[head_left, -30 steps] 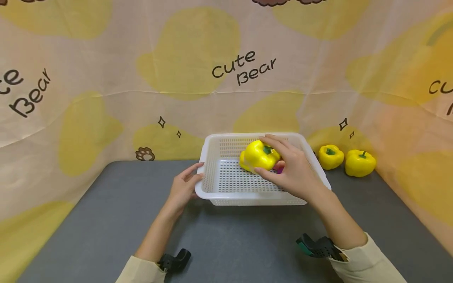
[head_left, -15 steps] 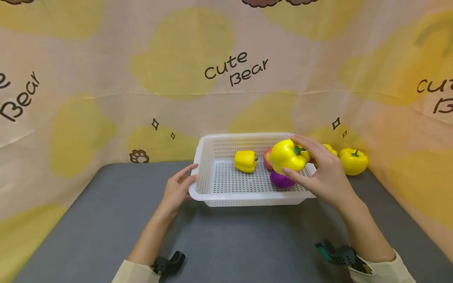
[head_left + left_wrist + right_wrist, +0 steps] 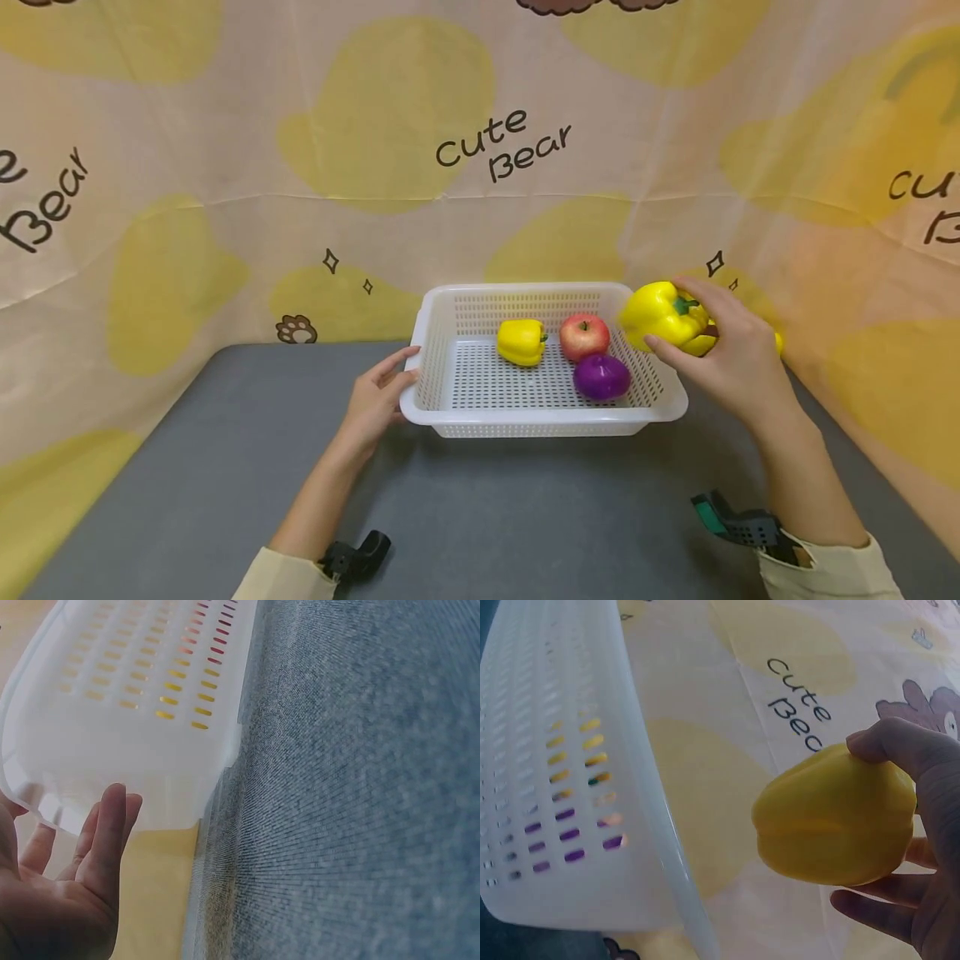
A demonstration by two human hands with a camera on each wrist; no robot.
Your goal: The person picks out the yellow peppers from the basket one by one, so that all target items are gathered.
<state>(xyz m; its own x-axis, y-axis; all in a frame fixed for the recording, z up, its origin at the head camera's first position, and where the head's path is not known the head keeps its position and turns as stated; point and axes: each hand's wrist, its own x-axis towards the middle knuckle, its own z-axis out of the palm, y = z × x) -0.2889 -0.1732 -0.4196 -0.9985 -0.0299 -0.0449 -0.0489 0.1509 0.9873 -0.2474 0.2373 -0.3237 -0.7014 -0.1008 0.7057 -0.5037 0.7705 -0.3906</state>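
Observation:
My right hand [image 3: 731, 354] holds a yellow bell pepper [image 3: 658, 315] between thumb and fingers, at the right end of a white plastic basket [image 3: 543, 423]. In the right wrist view this bell pepper [image 3: 832, 817] is up beside the basket's rim, thumb on one side and fingers on the other. My left hand [image 3: 377, 398] grips the left rim of the basket; the left wrist view has its fingers [image 3: 111, 825] against the outer wall. Inside the basket lie another yellow bell pepper [image 3: 521, 342], a red apple [image 3: 584, 337] and a purple onion-like vegetable [image 3: 602, 377].
More yellow [image 3: 700, 344] shows behind the held pepper and past my right hand, mostly hidden. The basket stands towards the back of the grey table [image 3: 525, 517]. A printed cloth [image 3: 375, 125] hangs directly behind.
My right hand has carried the bell pepper from over the basket's middle out past its right end, uncovering the apple and the purple vegetable. My left hand has stayed on the rim.

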